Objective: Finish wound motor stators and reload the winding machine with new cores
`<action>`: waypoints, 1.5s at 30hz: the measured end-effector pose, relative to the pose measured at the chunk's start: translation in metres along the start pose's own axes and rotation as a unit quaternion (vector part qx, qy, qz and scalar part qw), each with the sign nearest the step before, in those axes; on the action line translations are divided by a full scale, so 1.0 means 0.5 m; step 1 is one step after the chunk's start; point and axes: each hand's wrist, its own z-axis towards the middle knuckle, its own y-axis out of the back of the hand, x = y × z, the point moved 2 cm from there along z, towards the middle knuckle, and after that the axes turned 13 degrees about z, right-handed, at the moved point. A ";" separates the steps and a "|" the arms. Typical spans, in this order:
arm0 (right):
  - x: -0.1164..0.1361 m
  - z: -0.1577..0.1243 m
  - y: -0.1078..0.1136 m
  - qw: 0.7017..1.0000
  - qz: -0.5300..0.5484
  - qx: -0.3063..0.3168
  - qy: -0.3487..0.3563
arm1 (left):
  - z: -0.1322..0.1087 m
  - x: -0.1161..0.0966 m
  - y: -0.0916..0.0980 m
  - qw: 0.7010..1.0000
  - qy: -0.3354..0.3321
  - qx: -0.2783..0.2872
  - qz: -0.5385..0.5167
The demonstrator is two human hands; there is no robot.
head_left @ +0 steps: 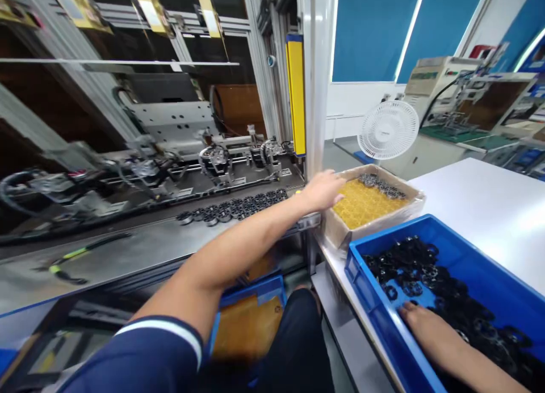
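My left hand is stretched across to the near left corner of a cardboard box. Its fingers are apart, and I see nothing held in them. Inside the box are a yellow moulded layer and grey-black round parts along the far side. My right hand reaches down into a blue plastic bin, close to its left wall. Loose black ring-shaped parts lie around it. The right fingertips are partly hidden, so any grip there is unclear.
Many black rings stand on the metal ledge of a machine at left. A black-and-yellow cable lies on that ledge. Below is another blue bin with a yellowish sheet. A white fan stands behind the white table.
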 end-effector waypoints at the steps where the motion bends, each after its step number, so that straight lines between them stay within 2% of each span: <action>1: -0.003 0.000 0.007 1.000 -0.008 0.018 -0.015 | 0.057 -0.033 -0.009 1.000 -0.014 0.016 -0.003; 3: -0.008 0.001 0.026 0.998 -0.023 0.046 -0.040 | 0.154 -0.091 -0.042 0.998 -0.039 0.050 -0.006; 6: -0.005 0.001 0.057 0.995 -0.027 0.072 -0.065 | 0.261 -0.158 -0.104 0.995 -0.071 0.074 -0.011; 11: 0.007 -0.006 0.074 0.992 0.013 0.086 -0.091 | 0.366 -0.217 -0.181 0.996 -0.065 0.054 -0.020; 14: 0.017 -0.010 0.073 0.993 0.025 0.089 -0.076 | 0.394 -0.228 -0.205 0.997 -0.056 0.049 -0.030; 17: 0.031 -0.011 0.079 0.992 0.021 0.099 -0.069 | 0.403 -0.230 -0.214 0.997 -0.046 0.049 -0.050; 20: 0.043 -0.010 0.087 0.992 0.008 0.110 -0.066 | 0.398 -0.228 -0.211 0.993 -0.032 0.069 -0.087; 23: 0.044 -0.009 0.085 0.993 -0.007 0.105 -0.045 | 0.377 -0.222 -0.190 0.984 -0.024 0.096 -0.151; 25: 0.037 -0.008 0.080 0.996 -0.011 0.086 -0.026 | 0.343 -0.212 -0.164 0.973 -0.020 0.100 -0.208; 27: 0.027 -0.007 0.075 0.999 -0.008 0.036 0.008 | 0.282 -0.194 -0.129 0.960 -0.012 0.079 -0.270; 29: 0.014 -0.005 0.074 0.998 0.008 -0.031 0.059 | 0.188 -0.174 -0.092 0.945 -0.004 0.041 -0.325; 31: -0.002 0.000 0.077 0.988 0.021 -0.105 0.112 | 0.065 -0.158 -0.062 0.914 -0.004 0.009 -0.406; 32: -0.011 0.003 0.080 0.981 0.021 -0.136 0.138 | -0.003 -0.153 -0.051 0.863 -0.005 -0.005 -0.505; 34: -0.021 0.012 0.089 0.965 0.016 -0.191 0.179 | -0.135 -0.150 -0.040 0.736 0.017 -0.004 -0.677; 36: -0.008 0.017 0.105 0.950 0.016 -0.235 0.205 | -0.250 -0.155 -0.041 0.631 0.078 -0.004 -0.772; 38: 0.040 0.012 0.127 0.933 0.031 -0.278 0.226 | -0.336 -0.163 -0.043 0.560 0.130 -0.011 -0.818; 40: 0.123 -0.005 0.148 0.914 0.051 -0.317 0.247 | -0.392 -0.175 -0.041 0.523 0.150 -0.018 -0.839; 42: 0.223 -0.027 0.162 0.900 0.082 -0.336 0.266 | -0.424 -0.187 -0.034 0.514 0.153 -0.022 -0.844; 45: 0.349 -0.053 0.159 0.885 0.159 -0.300 0.317 | -0.444 -0.209 -0.020 0.515 0.157 -0.024 -0.842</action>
